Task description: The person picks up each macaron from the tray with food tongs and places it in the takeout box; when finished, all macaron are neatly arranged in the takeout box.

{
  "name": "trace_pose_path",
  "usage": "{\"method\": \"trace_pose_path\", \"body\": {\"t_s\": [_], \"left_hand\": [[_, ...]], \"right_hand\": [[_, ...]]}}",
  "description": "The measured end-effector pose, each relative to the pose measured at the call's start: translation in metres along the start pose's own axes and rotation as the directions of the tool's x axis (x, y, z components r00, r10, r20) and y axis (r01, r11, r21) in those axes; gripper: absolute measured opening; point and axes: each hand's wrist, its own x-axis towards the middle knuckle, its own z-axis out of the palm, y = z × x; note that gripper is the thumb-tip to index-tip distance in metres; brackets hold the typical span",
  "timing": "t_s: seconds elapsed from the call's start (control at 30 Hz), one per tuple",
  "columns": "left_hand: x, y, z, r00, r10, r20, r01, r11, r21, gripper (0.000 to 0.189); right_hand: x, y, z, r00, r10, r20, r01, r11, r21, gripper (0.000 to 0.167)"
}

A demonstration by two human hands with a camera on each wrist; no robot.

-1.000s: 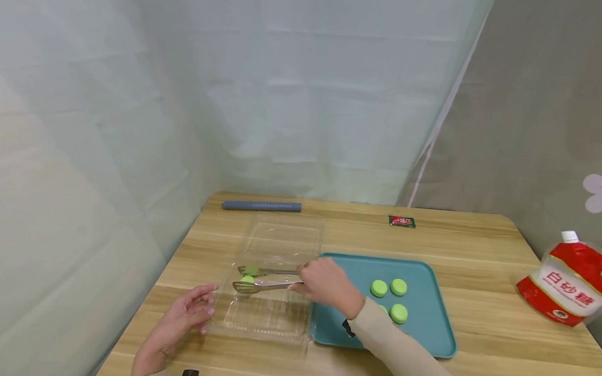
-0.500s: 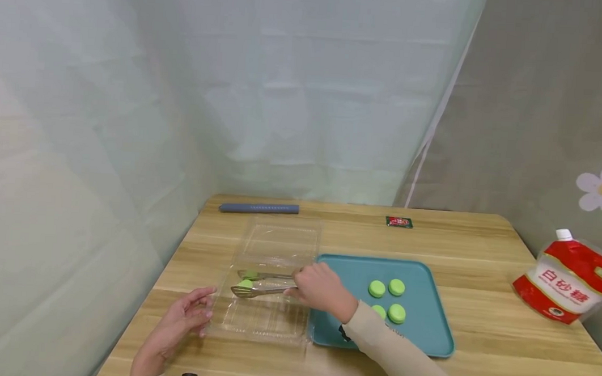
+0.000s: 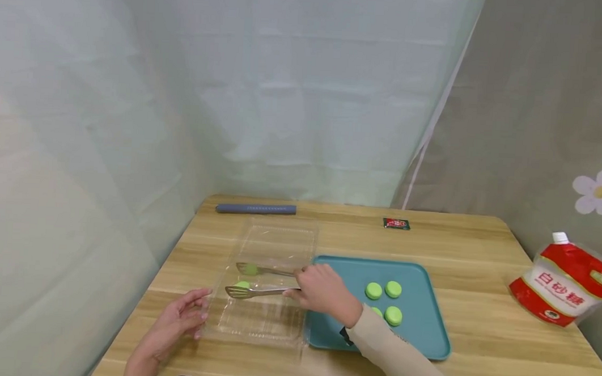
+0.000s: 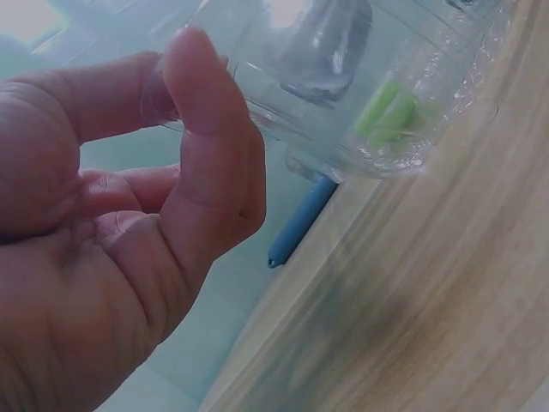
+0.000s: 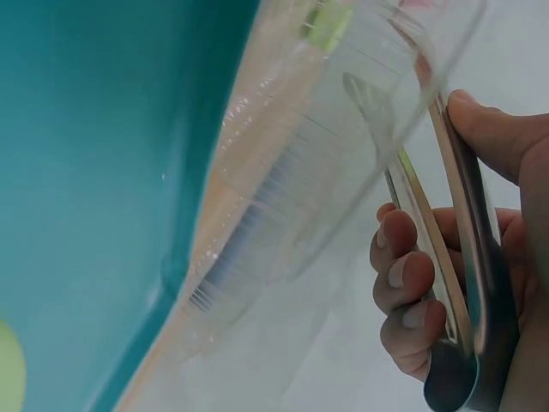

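My left hand (image 3: 173,324) pinches the left edge of a clear plastic clamshell box (image 3: 258,325), which lies with its lid folded back. In the left wrist view, thumb and fingers meet at the box's rim (image 4: 167,103). My right hand (image 3: 328,294) grips metal tongs (image 3: 270,292) around their arms, as the right wrist view also shows. The tongs' slotted tips stand spread over the box. Green macaron (image 3: 242,285) shows by the near tip, partly covered, and green also shows through the far tip's slots.
A teal tray (image 3: 424,308) with several green macarons (image 3: 393,289) lies right of the box. At the back are a blue stick-like case (image 3: 256,209) and a small red-and-green packet (image 3: 396,223). A red-and-white sugar pouch (image 3: 564,284) stands at the right edge.
The tongs' tips have spread wider apart around the green macaron. My left hand keeps its place at the box's edge, and the whole view has shifted slightly.
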Motion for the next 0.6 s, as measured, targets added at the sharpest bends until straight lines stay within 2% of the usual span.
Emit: {"method": "trace_pose_path", "body": {"t_s": [0.23,0.43,0.6], "left_hand": [[-0.001,0.000,-0.001,1.000,0.011,0.019,-0.011,1.000,-0.021,0.059],[-0.001,-0.001,-0.001,1.000,0.004,0.013,-0.003,0.999,-0.035,0.056],[-0.003,-0.001,-0.001,0.999,0.019,0.037,-0.017,0.999,-0.047,0.051]], "right_hand": [[-0.008,0.008,-0.013,1.000,0.009,-0.030,-0.008,0.999,0.040,0.048],[-0.019,0.016,-0.027,1.000,0.015,-0.025,-0.012,0.995,0.101,0.039],[-0.030,0.023,-0.036,0.999,0.038,-0.018,-0.035,0.985,0.171,0.044]]}}
